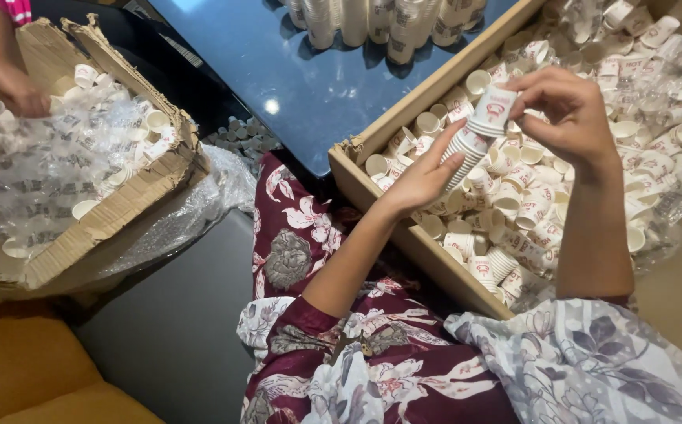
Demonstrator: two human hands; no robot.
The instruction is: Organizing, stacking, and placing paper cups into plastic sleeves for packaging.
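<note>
My left hand (427, 177) grips a short stack of small white paper cups (466, 145) with red print, held tilted above the box. At the stack's top end, my right hand (568, 110) pinches one more cup (494, 106) of the same kind, seated on the stack. Under both hands lies a cardboard box (380, 129) filled with several loose cups (529, 204), some nested, some lying on their sides.
Tall stacks of cups (380, 23) stand on the dark blue tabletop (294, 78). At left, another person's hand (27, 98) rests in a second torn cardboard box (121, 204) holding cups under clear plastic (34, 165). Plastic wrap (671, 71) lies over cups at right.
</note>
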